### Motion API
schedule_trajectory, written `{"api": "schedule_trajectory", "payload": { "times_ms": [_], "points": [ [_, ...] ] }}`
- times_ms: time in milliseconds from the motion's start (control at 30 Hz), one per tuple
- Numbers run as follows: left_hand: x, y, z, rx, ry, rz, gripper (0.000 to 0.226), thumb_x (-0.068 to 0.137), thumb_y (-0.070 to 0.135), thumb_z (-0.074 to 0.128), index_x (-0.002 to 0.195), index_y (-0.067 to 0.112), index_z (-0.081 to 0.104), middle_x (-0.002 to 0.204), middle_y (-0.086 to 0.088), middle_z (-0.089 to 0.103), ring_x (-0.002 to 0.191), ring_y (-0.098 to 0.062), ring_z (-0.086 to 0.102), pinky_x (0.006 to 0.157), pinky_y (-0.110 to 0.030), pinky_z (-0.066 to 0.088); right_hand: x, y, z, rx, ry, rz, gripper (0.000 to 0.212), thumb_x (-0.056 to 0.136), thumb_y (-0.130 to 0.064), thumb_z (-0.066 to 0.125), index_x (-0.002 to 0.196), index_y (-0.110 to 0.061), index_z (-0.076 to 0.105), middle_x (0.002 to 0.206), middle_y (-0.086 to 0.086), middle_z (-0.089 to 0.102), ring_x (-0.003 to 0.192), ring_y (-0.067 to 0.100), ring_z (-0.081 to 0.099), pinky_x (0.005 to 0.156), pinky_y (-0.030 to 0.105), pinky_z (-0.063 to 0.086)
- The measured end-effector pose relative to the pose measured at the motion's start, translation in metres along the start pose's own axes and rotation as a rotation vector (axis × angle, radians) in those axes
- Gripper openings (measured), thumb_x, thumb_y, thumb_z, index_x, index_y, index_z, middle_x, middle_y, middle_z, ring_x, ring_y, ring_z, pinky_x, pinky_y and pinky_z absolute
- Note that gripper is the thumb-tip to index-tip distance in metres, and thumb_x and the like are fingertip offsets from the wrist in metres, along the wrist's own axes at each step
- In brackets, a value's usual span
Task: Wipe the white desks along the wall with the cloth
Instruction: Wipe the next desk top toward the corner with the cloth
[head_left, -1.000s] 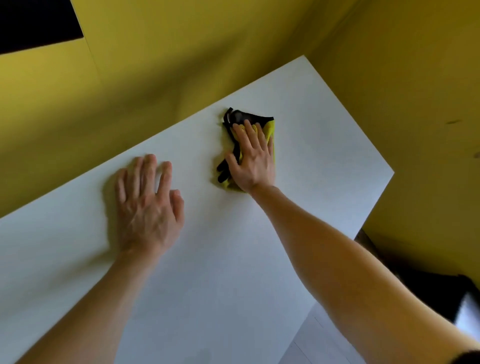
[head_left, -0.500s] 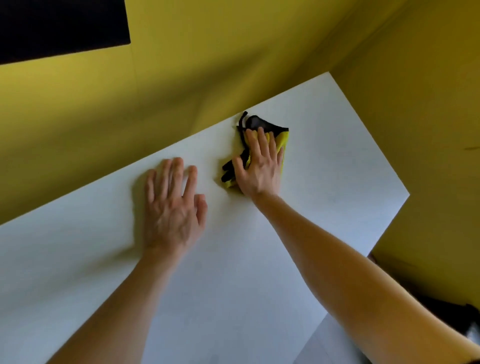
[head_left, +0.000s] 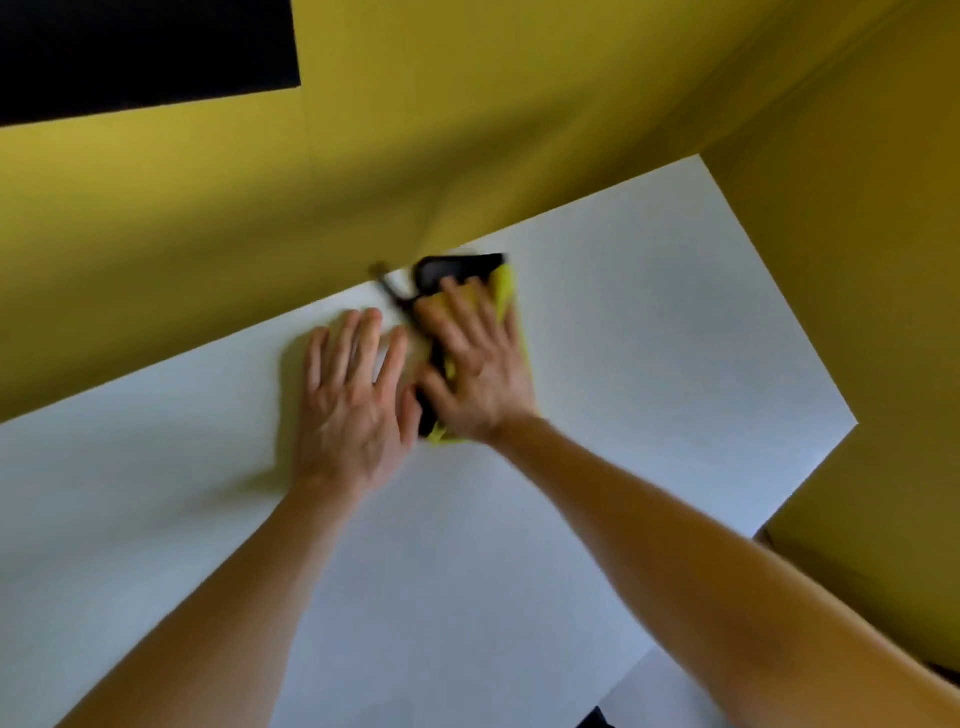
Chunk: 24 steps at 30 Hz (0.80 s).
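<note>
This is a plain indoor workroom of the office or study kind, though nothing settles which. A white desk (head_left: 623, 364) with a smooth flat top stands pushed into a corner. A yellow wall (head_left: 467, 130) rises behind it, and a side wall (head_left: 857, 208) of the same yellow stands at its right end. Above the desk's left part is a dark panel (head_left: 130, 52), either window or screen. Below the desk's near right edge shows 1 more white surface (head_left: 670, 691).

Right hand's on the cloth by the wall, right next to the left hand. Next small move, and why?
Probably slide the cloth right along the back edge. The right hand presses it flat by the wall, the left hand rests close beside it and blocks that way, and the desk runs on toward the corner.
</note>
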<state>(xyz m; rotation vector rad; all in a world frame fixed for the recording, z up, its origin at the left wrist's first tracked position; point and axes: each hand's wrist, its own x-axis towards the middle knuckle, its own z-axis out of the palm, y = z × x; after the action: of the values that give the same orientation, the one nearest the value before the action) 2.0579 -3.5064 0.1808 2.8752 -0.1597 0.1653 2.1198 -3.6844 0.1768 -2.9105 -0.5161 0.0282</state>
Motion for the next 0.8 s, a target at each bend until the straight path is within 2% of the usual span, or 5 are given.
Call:
{"api": "schedule_trajectory", "payload": {
  "times_ms": [200,333,433,667,800],
  "points": [
    [0.003,0.002,-0.001,0.064,0.021,-0.002,0.057,0.105,0.033,0.047,0.159,0.012,0.052,0.173,-0.014,0.037,0.163,-0.033,0.03,0.129,-0.059,0.026,0.016,0.061,-0.011,0.009,-0.115,-0.323,0.076,0.1,-0.054,0.057,0.169,-0.031,0.036,0.18,-0.001,0.025,0.169,0.025,0.012,0.135,0.057,0.01],
    [0.001,0.009,0.001,0.126,-0.031,-0.008,0.071,0.109,0.055,0.041,0.163,0.01,0.046,0.176,-0.017,0.03,0.165,-0.037,0.025,0.13,-0.062,0.024,0.063,0.171,-0.041,0.002,-0.006,0.2,0.079,0.096,-0.064,0.045,0.169,-0.035,0.034,0.18,-0.003,0.024,0.168,0.025,0.014,0.133,0.059,0.015],
    [0.003,0.025,0.001,0.196,-0.157,-0.071,0.097,0.101,0.075,0.037,0.166,0.002,0.037,0.177,-0.024,0.02,0.167,-0.042,0.013,0.131,-0.065,0.016,0.076,0.154,-0.033,-0.018,0.025,0.44,0.081,0.094,-0.06,0.043,0.169,-0.032,0.032,0.181,0.003,0.021,0.168,0.03,0.011,0.134,0.061,0.007],
    [0.033,0.075,-0.006,0.258,-0.469,-0.335,0.143,0.076,0.104,0.038,0.165,-0.007,0.022,0.173,-0.036,0.008,0.164,-0.051,0.005,0.124,-0.075,0.02,0.037,0.127,-0.03,-0.04,-0.112,-0.216,0.076,0.1,-0.073,0.042,0.166,-0.034,0.04,0.175,0.002,0.036,0.164,0.03,0.026,0.133,0.063,0.003],
    [0.072,0.136,0.0,0.17,-0.646,-0.289,0.161,0.055,0.103,0.067,0.169,0.025,-0.016,0.175,-0.025,-0.022,0.164,-0.05,-0.013,0.123,-0.078,0.02,0.057,0.276,-0.063,-0.088,0.004,0.285,0.078,0.089,-0.078,0.048,0.143,-0.022,0.056,0.144,0.009,0.056,0.145,0.033,0.046,0.13,0.065,0.013]
  ]
}}
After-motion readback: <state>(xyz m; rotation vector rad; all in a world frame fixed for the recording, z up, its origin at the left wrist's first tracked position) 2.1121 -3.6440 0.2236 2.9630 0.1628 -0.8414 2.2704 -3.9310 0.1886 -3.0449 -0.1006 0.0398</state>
